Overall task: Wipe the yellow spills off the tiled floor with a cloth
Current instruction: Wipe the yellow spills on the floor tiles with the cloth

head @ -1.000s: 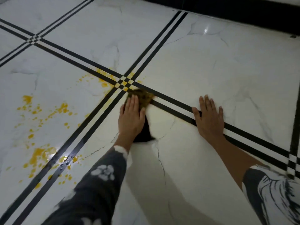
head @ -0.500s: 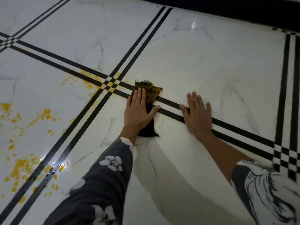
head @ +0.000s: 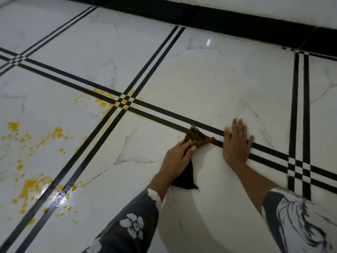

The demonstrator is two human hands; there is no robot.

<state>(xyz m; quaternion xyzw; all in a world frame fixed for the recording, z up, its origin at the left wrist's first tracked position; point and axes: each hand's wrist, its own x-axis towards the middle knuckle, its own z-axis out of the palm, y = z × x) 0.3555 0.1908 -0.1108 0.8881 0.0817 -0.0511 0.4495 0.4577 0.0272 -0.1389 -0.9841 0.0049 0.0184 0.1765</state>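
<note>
My left hand presses a dark cloth onto the white marble floor, fingers curled over it. The cloth's front end is stained yellow-brown and lies against a black tile stripe; its black tail trails out under my wrist. My right hand rests flat on the floor just right of the cloth, fingers spread, holding nothing. Yellow spills spatter the tile at the far left, with more yellow splashes around the stripe crossing.
A black skirting band runs along the wall at the top. Double black stripes cross the floor at the right. A wet shiny patch sits beside the lower spill. My patterned sleeves fill the bottom of the view.
My left hand has dragged the cloth along the stripe, away from the yellow crossing and up to my right hand. Its fingers now curl over the cloth. The view has swung left.
</note>
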